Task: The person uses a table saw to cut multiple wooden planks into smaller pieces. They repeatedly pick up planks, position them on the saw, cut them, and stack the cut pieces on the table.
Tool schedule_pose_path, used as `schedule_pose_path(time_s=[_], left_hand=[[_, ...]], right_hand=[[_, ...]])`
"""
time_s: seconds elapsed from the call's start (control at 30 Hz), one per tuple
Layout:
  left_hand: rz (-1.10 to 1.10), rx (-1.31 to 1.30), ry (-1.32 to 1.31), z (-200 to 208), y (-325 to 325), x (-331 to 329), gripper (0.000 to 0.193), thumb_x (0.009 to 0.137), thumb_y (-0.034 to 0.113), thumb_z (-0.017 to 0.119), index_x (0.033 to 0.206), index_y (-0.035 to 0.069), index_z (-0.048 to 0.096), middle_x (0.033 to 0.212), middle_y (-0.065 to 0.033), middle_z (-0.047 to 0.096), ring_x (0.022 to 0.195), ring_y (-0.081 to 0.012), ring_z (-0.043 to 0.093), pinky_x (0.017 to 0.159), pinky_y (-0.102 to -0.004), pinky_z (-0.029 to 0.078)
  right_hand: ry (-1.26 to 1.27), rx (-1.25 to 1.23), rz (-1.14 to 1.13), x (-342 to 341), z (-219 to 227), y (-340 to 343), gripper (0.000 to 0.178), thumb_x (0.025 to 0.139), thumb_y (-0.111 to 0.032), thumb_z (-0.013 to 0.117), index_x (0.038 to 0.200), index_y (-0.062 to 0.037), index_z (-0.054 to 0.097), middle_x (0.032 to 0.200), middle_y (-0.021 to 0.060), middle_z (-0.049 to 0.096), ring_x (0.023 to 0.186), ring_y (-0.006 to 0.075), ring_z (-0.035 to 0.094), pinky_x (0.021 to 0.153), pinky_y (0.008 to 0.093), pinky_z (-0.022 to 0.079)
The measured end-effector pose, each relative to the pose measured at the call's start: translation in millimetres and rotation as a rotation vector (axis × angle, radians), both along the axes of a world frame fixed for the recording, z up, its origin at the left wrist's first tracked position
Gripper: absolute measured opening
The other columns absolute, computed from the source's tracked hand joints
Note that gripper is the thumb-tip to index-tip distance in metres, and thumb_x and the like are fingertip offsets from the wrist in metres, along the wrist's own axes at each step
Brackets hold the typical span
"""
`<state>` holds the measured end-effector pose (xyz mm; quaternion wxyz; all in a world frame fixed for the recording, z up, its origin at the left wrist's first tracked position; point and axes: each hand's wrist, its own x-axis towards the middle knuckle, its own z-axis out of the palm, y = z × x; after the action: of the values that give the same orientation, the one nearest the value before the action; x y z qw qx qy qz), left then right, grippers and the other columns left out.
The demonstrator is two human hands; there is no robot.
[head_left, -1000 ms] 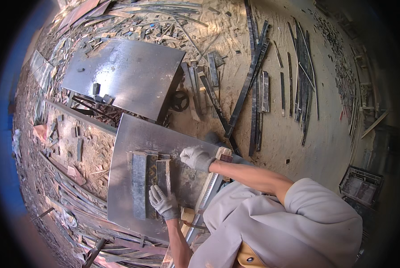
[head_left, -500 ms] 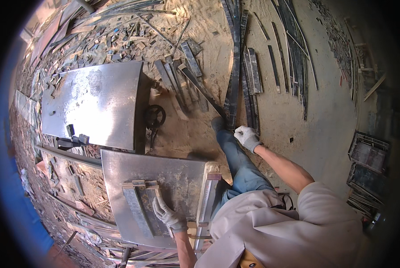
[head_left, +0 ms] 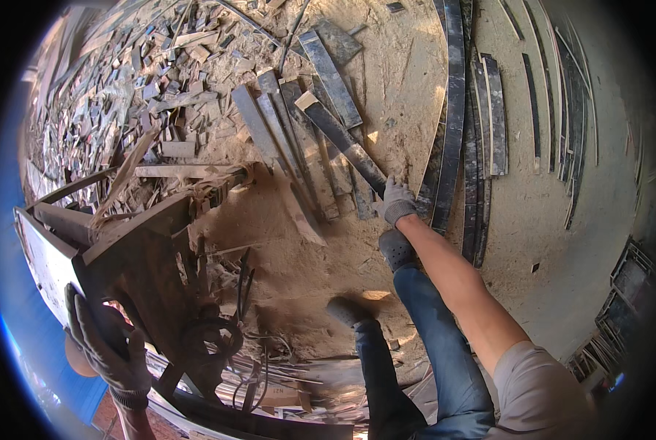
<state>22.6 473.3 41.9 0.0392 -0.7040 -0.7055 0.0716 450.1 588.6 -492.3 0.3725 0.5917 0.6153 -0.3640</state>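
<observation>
A long, narrow wooden plank [head_left: 342, 139], dark-faced with a pale far end, lies at a slant over other planks on the dusty ground. My gloved right hand [head_left: 397, 201] is closed on its near end, beside my shoe. At the lower left, my gloved left hand [head_left: 111, 350] is open, its fingers stretched along the edge of a metal machine table [head_left: 45, 257]. Whether the left palm presses on it is hard to tell. Several more planks [head_left: 273, 128] lie side by side just left of the held one.
Long dark boards [head_left: 451, 110] run along the ground right of my right hand. Thinner strips [head_left: 573, 139] lie farther right. Scattered wood offcuts [head_left: 174, 103] cover the far left. A dark handwheel [head_left: 214, 339] sticks out of the machine. Dark crates [head_left: 631, 275] stand at the right edge.
My view has swung over toward the ground and the machine. My right hand has reached forward and closed on the plank. My left hand has left the wood pieces on the near metal table.
</observation>
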Motion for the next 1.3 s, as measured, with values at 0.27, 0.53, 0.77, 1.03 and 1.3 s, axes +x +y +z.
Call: schedule_pose_path(time_s=[0.27, 0.53, 0.77, 1.03, 1.3], left_hand=[[0.046, -0.061, -0.013, 5.3, -43.0, 5.7, 0.09, 0.106, 0.057, 0.063, 0.168, -0.003, 0.035, 0.17, -0.0307, 0.039, 0.155, -0.0481, 0.042, 0.126, -0.0563, 0.035], [0.03, -0.071, -0.033, -4.9, -37.5, 11.1, 0.089, 0.106, 0.055, 0.065, 0.168, -0.003, 0.036, 0.17, -0.0306, 0.039, 0.155, -0.0484, 0.042, 0.126, -0.0568, 0.035], [0.042, -0.091, -0.032, 0.1, -45.1, 6.5, 0.089, 0.105, 0.053, 0.066, 0.167, -0.003, 0.036, 0.17, -0.0305, 0.039, 0.155, -0.0488, 0.042, 0.126, -0.0572, 0.035], [0.051, -0.1, -0.046, 4.9, -49.3, 6.3, 0.088, 0.104, 0.051, 0.068, 0.167, -0.002, 0.037, 0.17, -0.0304, 0.039, 0.155, -0.0491, 0.042, 0.127, -0.0577, 0.035], [0.046, -0.099, -0.053, 9.9, -49.8, 6.7, 0.087, 0.104, 0.049, 0.07, 0.167, -0.002, 0.037, 0.17, -0.0302, 0.039, 0.155, -0.0495, 0.042, 0.127, -0.0581, 0.035]], right_hand=[[-0.013, 0.172, 0.026, 0.2, -52.0, 17.3, 0.097, 0.084, -0.057, 0.086, 0.153, -0.0024, 0.044, 0.144, 0.0255, 0.06, 0.136, 0.0449, 0.061, 0.107, 0.0549, 0.055], [-0.119, 0.496, -0.062, 60.5, 6.2, 104.9, 0.12, 0.088, -0.065, 0.08, 0.168, 0.0056, 0.026, 0.162, 0.0319, 0.045, 0.144, 0.0446, 0.051, 0.117, 0.0587, 0.047], [0.004, 0.332, -0.208, -103.5, -32.8, 188.0, 0.117, 0.088, -0.064, 0.082, 0.169, 0.001, 0.027, 0.151, 0.0284, 0.058, 0.136, 0.0367, 0.063, 0.11, 0.0547, 0.056], [-0.041, 0.489, -0.075, -57.1, -28.8, 87.1, 0.117, 0.095, -0.057, 0.078, 0.171, 0.0063, 0.016, 0.166, 0.0311, 0.046, 0.147, 0.0438, 0.052, 0.12, 0.0566, 0.047], [0.041, 0.386, -0.326, -129.1, -35.5, 105.0, 0.092, 0.089, -0.064, 0.081, 0.159, -0.0139, 0.049, 0.137, 0.0239, 0.068, 0.12, 0.0403, 0.072, 0.099, 0.0526, 0.059]])
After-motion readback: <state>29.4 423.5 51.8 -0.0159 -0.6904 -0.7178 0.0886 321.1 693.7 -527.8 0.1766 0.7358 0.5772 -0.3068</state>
